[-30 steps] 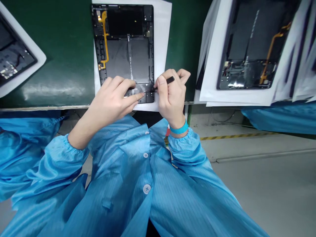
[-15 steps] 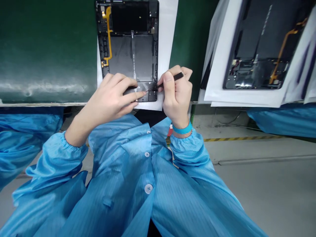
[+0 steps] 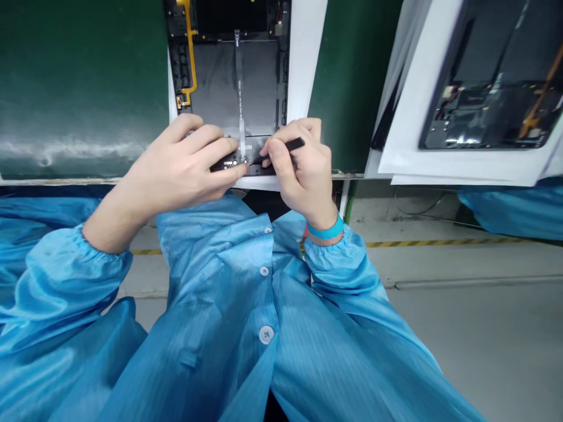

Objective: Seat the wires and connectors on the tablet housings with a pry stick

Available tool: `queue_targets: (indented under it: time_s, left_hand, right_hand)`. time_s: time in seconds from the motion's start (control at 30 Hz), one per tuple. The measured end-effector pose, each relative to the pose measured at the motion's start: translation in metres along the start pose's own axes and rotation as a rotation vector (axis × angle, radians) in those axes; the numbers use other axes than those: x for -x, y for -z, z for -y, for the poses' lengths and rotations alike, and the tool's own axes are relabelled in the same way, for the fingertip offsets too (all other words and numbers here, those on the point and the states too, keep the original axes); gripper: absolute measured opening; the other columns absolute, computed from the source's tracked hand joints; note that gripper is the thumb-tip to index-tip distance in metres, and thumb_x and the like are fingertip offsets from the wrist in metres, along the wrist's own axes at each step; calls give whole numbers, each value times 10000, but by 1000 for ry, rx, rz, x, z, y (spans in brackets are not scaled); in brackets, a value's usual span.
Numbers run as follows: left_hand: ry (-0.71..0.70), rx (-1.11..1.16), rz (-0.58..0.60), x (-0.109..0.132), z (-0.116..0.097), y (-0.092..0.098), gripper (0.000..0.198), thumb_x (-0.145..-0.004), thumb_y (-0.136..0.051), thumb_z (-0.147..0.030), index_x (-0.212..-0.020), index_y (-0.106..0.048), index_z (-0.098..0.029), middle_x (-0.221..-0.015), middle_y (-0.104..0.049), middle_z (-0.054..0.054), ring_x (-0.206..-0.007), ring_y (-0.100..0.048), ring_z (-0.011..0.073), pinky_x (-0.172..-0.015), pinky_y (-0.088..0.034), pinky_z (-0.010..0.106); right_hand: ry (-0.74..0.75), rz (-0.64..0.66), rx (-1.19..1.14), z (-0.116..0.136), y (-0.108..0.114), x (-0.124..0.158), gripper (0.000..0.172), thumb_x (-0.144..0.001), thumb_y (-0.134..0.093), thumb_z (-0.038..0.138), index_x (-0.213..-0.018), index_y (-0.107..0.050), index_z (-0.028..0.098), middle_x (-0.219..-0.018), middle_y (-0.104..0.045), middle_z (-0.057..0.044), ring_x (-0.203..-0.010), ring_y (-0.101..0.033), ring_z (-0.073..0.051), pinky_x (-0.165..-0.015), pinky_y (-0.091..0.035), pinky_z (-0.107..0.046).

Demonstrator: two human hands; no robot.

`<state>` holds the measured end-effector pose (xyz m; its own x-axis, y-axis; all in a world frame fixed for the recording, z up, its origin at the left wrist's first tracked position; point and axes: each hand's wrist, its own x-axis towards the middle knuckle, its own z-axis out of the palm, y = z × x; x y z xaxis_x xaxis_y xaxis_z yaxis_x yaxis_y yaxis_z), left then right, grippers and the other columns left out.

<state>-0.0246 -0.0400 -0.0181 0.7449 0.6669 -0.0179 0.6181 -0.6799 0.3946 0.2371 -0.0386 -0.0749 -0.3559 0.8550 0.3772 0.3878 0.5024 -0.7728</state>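
An opened tablet (image 3: 261, 88) lies on white paper, its insides facing up and its near end between my hands. A pale printed ribbon cable (image 3: 240, 97) runs down its middle; an orange flex cable (image 3: 191, 58) follows its left side. My left hand (image 3: 182, 161) rests over the near left corner, fingers spread, the index fingertip on the near edge by the ribbon's end. Pinched like a pen in my right hand (image 3: 305, 167) is a slim black tool (image 3: 294, 144); whether it is tweezers or a pry stick I cannot tell. Its tip points into the tablet's near end.
Another opened tablet (image 3: 488, 88) lies on stacked white sheets (image 3: 409, 161) to the right. The green table mat (image 3: 83, 76) spreads left, with the table's front edge (image 3: 70, 183) just below my hands. Blue sleeves of other people show at both sides.
My right hand has moved left, bringing the tool's tip from the tablet's right side towards the ribbon's near end. My left hand has slid slightly left. The view has shifted.
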Motion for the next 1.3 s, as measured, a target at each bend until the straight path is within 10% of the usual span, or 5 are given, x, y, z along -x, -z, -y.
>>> queue_targets:
  time_s: [1.3]
  left_hand:
    - [-59,19,55,-15,17,-1,456,-1156,-544,-561,-1162,-810,-190,-1417,-694,177,-1409,-606,428,-1163,-490,725]
  right_hand:
    - [22,127,136,3,-2,-12,552,-1213,-202,607,-1000,-615,308,-989,-773,-49,-975,-677,-249,-1110,-526,-537]
